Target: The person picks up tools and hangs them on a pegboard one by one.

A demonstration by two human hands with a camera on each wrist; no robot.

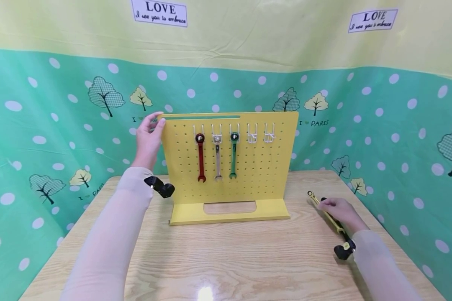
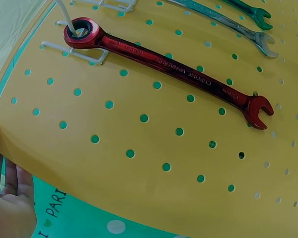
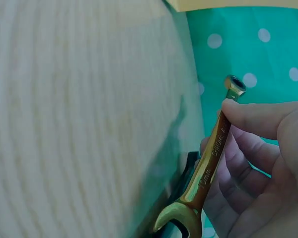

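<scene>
My left hand [image 1: 149, 140] grips the upper left corner of a yellow pegboard [image 1: 260, 179] that stands upright. Ratchet wrenches hang by their ring ends from its white hooks: a red wrench [image 1: 201, 159], a silver wrench [image 1: 217, 161] and a green wrench [image 1: 233, 156]. Off to the board's right, my right hand [image 1: 342, 213] pinches a gold wrench [image 3: 208, 161] between thumb and fingers. Its ring end points away and its open jaw towards me. Beneath it, mostly hidden by the hand, lies a dark wrench-like tool [image 3: 186, 176] on the table.
Two white hooks [image 1: 252, 134] on the board's right side bear nothing. The board's foot [image 1: 188, 214] rests on the wooden table [image 1: 226, 255]. A green dotted curtain [image 1: 391, 167] hangs behind and along both sides.
</scene>
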